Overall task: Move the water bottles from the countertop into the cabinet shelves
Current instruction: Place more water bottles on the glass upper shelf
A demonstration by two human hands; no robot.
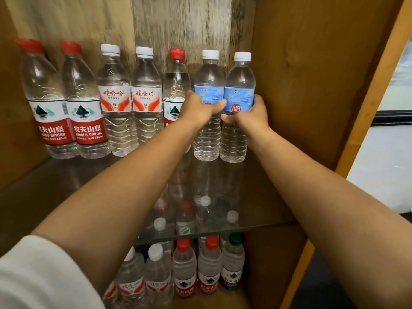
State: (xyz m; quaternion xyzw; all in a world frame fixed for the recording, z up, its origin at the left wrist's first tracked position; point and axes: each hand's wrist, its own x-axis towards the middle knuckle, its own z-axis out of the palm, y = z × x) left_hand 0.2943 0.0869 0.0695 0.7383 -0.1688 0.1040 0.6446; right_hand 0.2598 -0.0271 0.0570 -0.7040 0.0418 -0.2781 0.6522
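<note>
At centre right of the frame, 2 clear plastic blue-labelled white-capped bottles are held upright, touching, on the glass shelf (66,186): the left bottle (208,85) is gripped by the left hand (200,108), the right bottle (239,85) by the right hand (252,114). 5 more clear bottles (116,103) are lined up toward the upper left.

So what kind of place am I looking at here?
Likely a wooden cabinet with a glass shelf, being stocked. Bottles stand in a row along the back, more sit below, and each hand grips a blue-labelled bottle.
</note>
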